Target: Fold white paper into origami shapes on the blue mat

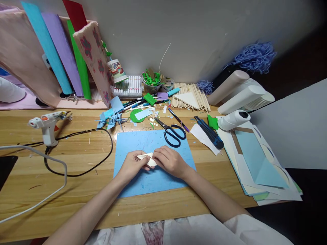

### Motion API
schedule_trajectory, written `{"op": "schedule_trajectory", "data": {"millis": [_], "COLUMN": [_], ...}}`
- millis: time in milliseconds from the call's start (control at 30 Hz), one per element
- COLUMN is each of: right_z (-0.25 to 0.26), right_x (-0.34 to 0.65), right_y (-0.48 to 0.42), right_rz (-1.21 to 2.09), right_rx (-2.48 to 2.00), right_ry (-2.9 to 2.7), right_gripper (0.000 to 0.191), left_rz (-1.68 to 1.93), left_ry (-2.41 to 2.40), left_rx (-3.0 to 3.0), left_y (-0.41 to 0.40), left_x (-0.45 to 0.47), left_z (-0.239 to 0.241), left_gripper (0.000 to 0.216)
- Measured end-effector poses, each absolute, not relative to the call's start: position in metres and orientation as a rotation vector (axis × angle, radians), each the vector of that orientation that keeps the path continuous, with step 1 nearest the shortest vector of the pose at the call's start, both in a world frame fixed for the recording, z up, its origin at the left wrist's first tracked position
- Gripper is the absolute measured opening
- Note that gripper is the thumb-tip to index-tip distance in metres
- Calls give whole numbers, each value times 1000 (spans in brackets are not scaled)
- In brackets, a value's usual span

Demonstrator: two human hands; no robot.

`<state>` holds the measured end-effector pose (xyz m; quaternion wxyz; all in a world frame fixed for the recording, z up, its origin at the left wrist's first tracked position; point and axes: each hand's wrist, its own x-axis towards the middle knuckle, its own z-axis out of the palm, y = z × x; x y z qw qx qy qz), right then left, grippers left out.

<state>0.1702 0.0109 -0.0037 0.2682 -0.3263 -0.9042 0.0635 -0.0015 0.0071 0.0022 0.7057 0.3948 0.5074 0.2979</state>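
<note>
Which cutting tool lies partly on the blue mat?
The scissors: they overlap the blue mat, while the knife lies wholly off it, to the right.

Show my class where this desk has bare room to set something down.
Bare wood lies between the blue mat and the paper stack, nearer than the utility knife, and between the black cord of the glue gun and the left forearm. Beyond the mat it's crowded: scissors, pen, paper scraps, wooden sticks.

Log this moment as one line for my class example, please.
left hand: holding pale paper | right hand: on same paper | beneath: blue mat | scissors: across mat's far edge
</note>
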Motion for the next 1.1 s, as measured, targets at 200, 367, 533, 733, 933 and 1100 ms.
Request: {"op": "schedule_trajectory", "data": {"millis": [200,367,533,733,933,1100], "right_z": [-5,-3,-3,-6,-5,-1], "right_x": [173,175,174,168,167,172], "right_y": [8,8,8,8,6,10], "right_rz": [96,165,575,1272,1300,1223], "right_rx": [-836,-797,-905,-1139,-1143,-1091], "right_ry": [-2465,-2430,-2109,-1602,-1642,-1749], "right_gripper": [11,14,7,14,15,12], "left_rz": [654,650,727,819,808,734], "left_ry": [1102,1116,1134,1224,1278,1231], "left_rx": [882,902,946,1234,1480,1499], "left_y": [7,6,6,1,-2,3], "left_x": [-4,-4,-4,-5,-6,-12], "left_z": [5,8,7,7,15,16], "left_gripper": [22,26,27,23,22,26]}}
